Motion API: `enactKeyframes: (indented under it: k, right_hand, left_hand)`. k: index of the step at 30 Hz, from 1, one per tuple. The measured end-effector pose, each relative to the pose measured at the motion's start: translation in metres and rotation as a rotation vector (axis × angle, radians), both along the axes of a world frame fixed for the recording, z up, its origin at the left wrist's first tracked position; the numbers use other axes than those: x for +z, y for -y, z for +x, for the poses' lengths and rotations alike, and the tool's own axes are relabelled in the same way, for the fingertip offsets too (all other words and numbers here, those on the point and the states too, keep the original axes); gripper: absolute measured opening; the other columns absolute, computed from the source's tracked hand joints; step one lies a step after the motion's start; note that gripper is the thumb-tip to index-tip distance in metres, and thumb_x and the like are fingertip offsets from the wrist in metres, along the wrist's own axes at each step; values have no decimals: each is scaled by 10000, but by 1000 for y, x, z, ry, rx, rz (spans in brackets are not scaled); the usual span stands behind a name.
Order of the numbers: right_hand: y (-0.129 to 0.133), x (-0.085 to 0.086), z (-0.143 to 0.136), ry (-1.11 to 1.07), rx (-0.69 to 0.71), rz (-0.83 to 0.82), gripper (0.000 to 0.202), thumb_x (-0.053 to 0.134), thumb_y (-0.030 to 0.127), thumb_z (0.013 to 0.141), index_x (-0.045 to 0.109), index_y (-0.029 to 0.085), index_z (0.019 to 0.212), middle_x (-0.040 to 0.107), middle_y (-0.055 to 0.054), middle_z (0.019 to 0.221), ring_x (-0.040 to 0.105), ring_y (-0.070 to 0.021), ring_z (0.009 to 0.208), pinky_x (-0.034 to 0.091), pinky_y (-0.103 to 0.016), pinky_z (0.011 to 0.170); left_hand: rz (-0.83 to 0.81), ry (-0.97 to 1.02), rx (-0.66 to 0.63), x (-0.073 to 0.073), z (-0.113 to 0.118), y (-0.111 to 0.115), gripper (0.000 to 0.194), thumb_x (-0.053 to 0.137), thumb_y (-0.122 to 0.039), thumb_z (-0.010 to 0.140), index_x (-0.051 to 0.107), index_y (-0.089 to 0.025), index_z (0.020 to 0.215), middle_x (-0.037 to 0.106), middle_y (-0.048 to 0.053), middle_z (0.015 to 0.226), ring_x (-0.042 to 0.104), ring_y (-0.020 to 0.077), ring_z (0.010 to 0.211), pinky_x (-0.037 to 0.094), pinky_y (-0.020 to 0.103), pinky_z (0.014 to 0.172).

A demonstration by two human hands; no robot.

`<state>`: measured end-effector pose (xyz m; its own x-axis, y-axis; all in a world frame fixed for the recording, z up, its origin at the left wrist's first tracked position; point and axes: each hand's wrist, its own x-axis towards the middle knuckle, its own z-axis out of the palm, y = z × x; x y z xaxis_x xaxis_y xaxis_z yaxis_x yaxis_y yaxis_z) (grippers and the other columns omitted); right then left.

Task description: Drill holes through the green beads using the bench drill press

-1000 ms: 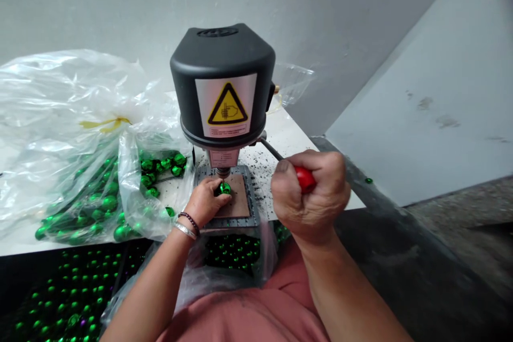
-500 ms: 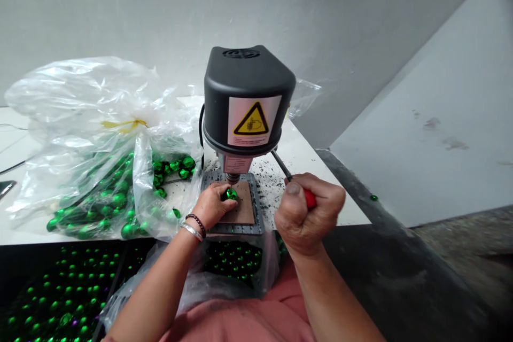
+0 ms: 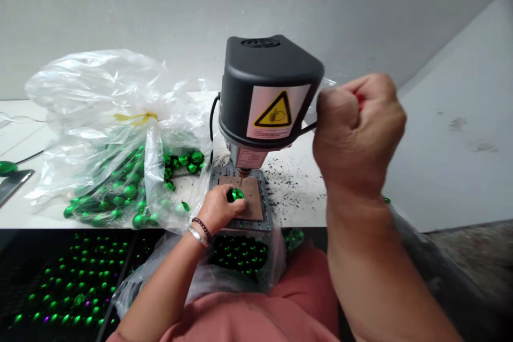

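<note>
My left hand (image 3: 219,207) pinches a shiny green ball (image 3: 237,194) between thumb and fingers, on the brown board (image 3: 252,207) of a small drill press (image 3: 272,85). Above the ball is the thin drill bit (image 3: 241,180), with a gap that is hard to judge. My right hand (image 3: 358,136) is wrapped round the red-knobbed feed lever (image 3: 308,128) at the machine's right side, and most of the knob is hidden in the fist. A yellow warning label (image 3: 276,112) marks the machine's black housing.
A clear plastic bag (image 3: 100,85) of green balls (image 3: 130,191), tied with yellow, lies left. Loose green balls (image 3: 183,160) lie beside the press. Dark shavings (image 3: 286,184) litter the white table (image 3: 304,214). Below its edge, more balls (image 3: 240,254) sit in another bag.
My right hand has swung the lever upward and the drill bit has risen from the ball. My left hand still holds the ball on the board. The camera view has shifted slightly.
</note>
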<state>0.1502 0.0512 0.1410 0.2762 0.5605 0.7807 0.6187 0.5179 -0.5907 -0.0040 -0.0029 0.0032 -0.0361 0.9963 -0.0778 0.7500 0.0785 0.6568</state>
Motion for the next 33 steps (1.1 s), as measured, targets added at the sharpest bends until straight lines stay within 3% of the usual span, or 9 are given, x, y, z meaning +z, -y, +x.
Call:
enactKeyframes:
  k: [4, 6, 10, 14, 17, 20, 24, 28, 33]
  right_hand:
    - [-8, 8, -2, -58, 4, -92, 219, 513, 264, 778, 397, 167, 620, 332, 83, 533, 291, -12, 521, 239, -199, 519]
    - [-8, 5, -2, -67, 6, -76, 201, 518, 247, 772, 405, 166, 627, 332, 86, 532, 292, -12, 527, 241, -203, 526]
    - [-7, 2, -2, -81, 25, -66, 200, 512, 254, 774, 406, 166, 630, 331, 84, 537, 290, -14, 528, 244, -207, 523]
    - [-7, 2, -2, -79, 43, -58, 203, 511, 267, 779, 412, 161, 638, 320, 85, 532, 270, -13, 510, 246, -204, 511]
    - [-6, 0, -2, -59, 60, -18, 193, 479, 267, 801, 427, 149, 658, 347, 81, 564, 288, -13, 526, 272, -190, 527]
    - [-5, -1, -1, -56, 77, -23, 194, 458, 281, 818, 432, 147, 680, 368, 77, 580, 303, -16, 532, 279, -179, 526]
    - [-2, -1, -1, -74, 85, -61, 198, 478, 294, 813, 425, 154, 683, 360, 79, 561, 297, -18, 515, 264, -179, 508]
    - [-1, -2, -2, -82, 90, -47, 201, 484, 295, 812, 417, 154, 685, 348, 78, 569, 289, -14, 522, 276, -185, 524]
    - [-1, -3, -3, -86, 110, 12, 199, 473, 294, 815, 404, 159, 688, 337, 74, 582, 284, -12, 534, 261, -178, 524]
  left_hand:
    - [-107, 222, -266, 11, -12, 26, 359, 668, -405, 678, 688, -178, 956, 694, 49, 860, 611, 178, 740, 452, 254, 644]
    - [-102, 252, -281, 16, -23, 31, 537, 700, -455, 647, 644, -183, 1106, 692, 71, 969, 625, 201, 815, 472, 268, 691]
    - [50, 70, -15, 20, -52, 17, 374, 495, -403, 828, 667, -154, 1047, 680, 109, 1030, 616, 236, 957, 457, 313, 853]
    - [173, -243, 383, 14, -82, -1, 416, 443, -294, 840, 569, -96, 1183, 583, 202, 1193, 518, 308, 1146, 387, 417, 972]
    - [109, -411, 581, 10, -98, -8, 518, 424, -308, 842, 445, -88, 1311, 460, 249, 1315, 448, 361, 1218, 371, 479, 977]
    - [-29, -437, 644, 9, -110, -18, 582, 412, -360, 844, 372, -99, 1362, 419, 264, 1340, 438, 392, 1224, 371, 500, 968]
    - [-117, -369, 647, 5, -120, -34, 751, 443, -495, 808, 272, -74, 1406, 452, 276, 1305, 449, 398, 1215, 386, 492, 957]
    - [-14, -340, 605, -8, -111, -32, 828, 517, -495, 768, 228, -79, 1423, 410, 269, 1328, 418, 379, 1247, 376, 468, 983]
    - [170, -307, 431, -24, -93, -19, 607, 584, -340, 723, 472, -164, 1293, 380, 203, 1334, 449, 319, 1220, 391, 420, 993]
